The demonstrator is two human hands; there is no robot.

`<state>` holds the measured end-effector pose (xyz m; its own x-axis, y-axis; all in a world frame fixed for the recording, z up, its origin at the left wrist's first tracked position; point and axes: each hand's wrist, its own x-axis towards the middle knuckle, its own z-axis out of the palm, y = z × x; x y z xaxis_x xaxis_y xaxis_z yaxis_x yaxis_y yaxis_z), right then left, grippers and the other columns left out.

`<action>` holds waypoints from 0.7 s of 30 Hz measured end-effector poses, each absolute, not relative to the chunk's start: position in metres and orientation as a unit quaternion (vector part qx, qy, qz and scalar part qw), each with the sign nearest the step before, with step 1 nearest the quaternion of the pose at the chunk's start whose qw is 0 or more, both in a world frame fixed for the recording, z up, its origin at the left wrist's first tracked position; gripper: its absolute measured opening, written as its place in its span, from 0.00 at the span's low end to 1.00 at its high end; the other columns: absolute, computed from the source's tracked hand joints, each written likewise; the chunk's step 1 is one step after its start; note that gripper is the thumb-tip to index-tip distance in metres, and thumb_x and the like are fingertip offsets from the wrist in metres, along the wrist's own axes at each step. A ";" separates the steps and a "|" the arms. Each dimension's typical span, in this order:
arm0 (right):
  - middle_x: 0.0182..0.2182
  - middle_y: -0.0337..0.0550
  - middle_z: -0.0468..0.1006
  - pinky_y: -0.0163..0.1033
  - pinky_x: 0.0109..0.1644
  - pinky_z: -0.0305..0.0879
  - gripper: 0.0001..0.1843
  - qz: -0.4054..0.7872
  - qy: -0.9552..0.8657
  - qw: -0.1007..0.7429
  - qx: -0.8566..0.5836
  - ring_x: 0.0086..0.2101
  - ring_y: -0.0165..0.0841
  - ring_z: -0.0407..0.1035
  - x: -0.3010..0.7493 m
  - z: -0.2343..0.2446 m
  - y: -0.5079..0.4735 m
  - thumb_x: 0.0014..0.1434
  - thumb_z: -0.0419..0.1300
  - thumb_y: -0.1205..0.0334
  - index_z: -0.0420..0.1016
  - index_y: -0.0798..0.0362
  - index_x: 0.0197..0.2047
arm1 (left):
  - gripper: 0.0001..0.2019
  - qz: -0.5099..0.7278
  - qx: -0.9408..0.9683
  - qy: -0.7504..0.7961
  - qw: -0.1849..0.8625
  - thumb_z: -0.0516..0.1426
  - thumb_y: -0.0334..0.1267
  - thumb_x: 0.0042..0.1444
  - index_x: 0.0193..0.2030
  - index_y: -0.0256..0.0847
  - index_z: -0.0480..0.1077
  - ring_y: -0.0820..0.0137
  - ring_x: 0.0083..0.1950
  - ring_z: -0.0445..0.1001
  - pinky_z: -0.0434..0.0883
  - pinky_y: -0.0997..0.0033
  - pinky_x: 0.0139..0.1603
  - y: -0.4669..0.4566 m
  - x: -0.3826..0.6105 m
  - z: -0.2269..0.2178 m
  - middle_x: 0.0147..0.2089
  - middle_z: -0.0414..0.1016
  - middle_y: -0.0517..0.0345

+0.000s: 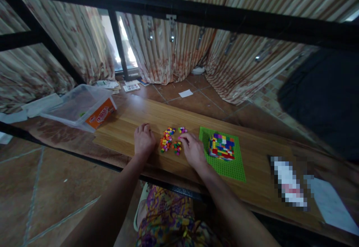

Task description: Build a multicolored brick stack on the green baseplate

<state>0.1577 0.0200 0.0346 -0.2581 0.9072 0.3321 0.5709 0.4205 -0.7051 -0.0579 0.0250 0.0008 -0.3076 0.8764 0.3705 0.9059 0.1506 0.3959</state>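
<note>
- The left hand (144,141) rests palm down on the wooden worktop (123,127), its fingers loosely bent and spread, with nothing in its grip.
- The right hand (193,150) also lies palm down, its fingertips (181,138) curled onto the edge of the loose bricks (167,141). Whether it pinches a brick cannot be told, as the pieces are too small.
- The loose bricks lie in a small many-coloured heap between the two hands, just beside the left hand's thumb side and touching the right hand's fingertips. A smaller cluster (182,129) sits just beyond the right fingertips.
- Just to the right of the right hand lies a green baseplate (234,170), flat on the worktop.
- On the baseplate stands a block of stacked bricks (221,147) in mixed colours, near the right hand's outer edge but not touching it.
- Well off to the left of the left hand, at the worktop's far corner, sits a clear plastic tub (75,105) with an orange label (101,114).
- Far to the right of the right hand lies a white sheet (331,206).
- Beyond both hands, papers (131,87) lie on the tiled floor below striped curtains (168,52).
</note>
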 end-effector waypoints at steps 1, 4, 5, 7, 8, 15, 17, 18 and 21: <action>0.39 0.42 0.79 0.41 0.49 0.68 0.09 0.266 -0.721 0.403 -0.496 0.41 0.36 0.73 0.160 0.037 0.014 0.65 0.53 0.60 0.75 0.48 0.40 | 0.16 -0.281 -0.590 -0.756 0.029 0.48 0.34 0.59 0.48 0.35 0.72 0.52 0.55 0.69 0.65 0.52 0.58 0.025 -0.059 0.001 0.53 0.73 0.41; 0.39 0.42 0.79 0.39 0.41 0.72 0.11 0.363 -0.612 0.481 -0.513 0.34 0.33 0.76 0.172 0.042 -0.006 0.64 0.55 0.55 0.76 0.49 0.43 | 0.16 -0.282 -0.600 -0.748 0.039 0.48 0.35 0.59 0.47 0.34 0.72 0.51 0.55 0.69 0.65 0.51 0.58 0.026 -0.061 -0.001 0.53 0.73 0.39; 0.40 0.43 0.79 0.39 0.40 0.73 0.12 0.379 -0.590 0.493 -0.515 0.34 0.33 0.76 0.177 0.042 -0.013 0.64 0.55 0.54 0.76 0.49 0.43 | 0.16 -0.283 -0.604 -0.744 0.041 0.47 0.35 0.59 0.48 0.34 0.72 0.51 0.55 0.69 0.65 0.50 0.58 0.027 -0.062 -0.002 0.53 0.73 0.38; 0.42 0.45 0.79 0.40 0.41 0.74 0.13 0.386 -0.571 0.504 -0.522 0.35 0.34 0.77 0.192 0.042 -0.024 0.63 0.57 0.53 0.77 0.49 0.44 | 0.17 -0.289 -0.604 -0.742 0.048 0.47 0.35 0.59 0.48 0.33 0.72 0.51 0.54 0.69 0.65 0.50 0.58 0.028 -0.064 -0.004 0.52 0.73 0.37; 0.42 0.45 0.79 0.41 0.41 0.74 0.13 0.379 -0.567 0.506 -0.528 0.36 0.34 0.77 0.201 0.041 -0.029 0.63 0.57 0.53 0.77 0.49 0.45 | 0.16 -0.291 -0.605 -0.739 0.052 0.47 0.35 0.58 0.48 0.33 0.72 0.51 0.55 0.69 0.65 0.50 0.58 0.029 -0.064 -0.005 0.52 0.73 0.37; 0.43 0.49 0.80 0.43 0.47 0.73 0.14 0.259 -0.569 0.494 -0.604 0.42 0.37 0.76 0.272 0.042 -0.045 0.63 0.58 0.53 0.78 0.52 0.45 | 0.16 -0.279 -0.613 -0.737 0.059 0.47 0.35 0.59 0.47 0.33 0.72 0.52 0.55 0.70 0.65 0.50 0.57 0.029 -0.065 -0.003 0.51 0.74 0.39; 0.42 0.49 0.80 0.43 0.47 0.72 0.15 0.217 -0.567 0.487 -0.628 0.42 0.38 0.75 0.289 0.045 -0.046 0.63 0.58 0.53 0.79 0.53 0.44 | 0.17 -0.266 -0.614 -0.741 0.060 0.47 0.36 0.60 0.48 0.33 0.72 0.53 0.56 0.69 0.65 0.52 0.58 0.029 -0.065 -0.001 0.52 0.74 0.39; 0.41 0.50 0.81 0.43 0.46 0.72 0.15 0.201 -0.562 0.484 -0.639 0.41 0.38 0.75 0.296 0.046 -0.045 0.62 0.58 0.52 0.79 0.54 0.44 | 0.17 -0.260 -0.615 -0.742 0.062 0.47 0.36 0.60 0.48 0.32 0.72 0.53 0.56 0.69 0.64 0.53 0.59 0.029 -0.064 0.000 0.52 0.74 0.38; 0.39 0.49 0.81 0.42 0.42 0.71 0.16 0.167 -0.544 0.479 -0.669 0.38 0.38 0.75 0.312 0.049 -0.041 0.62 0.58 0.52 0.80 0.54 0.41 | 0.18 -0.246 -0.621 -0.741 0.071 0.46 0.36 0.60 0.49 0.30 0.72 0.54 0.56 0.69 0.64 0.54 0.60 0.030 -0.065 0.001 0.52 0.74 0.37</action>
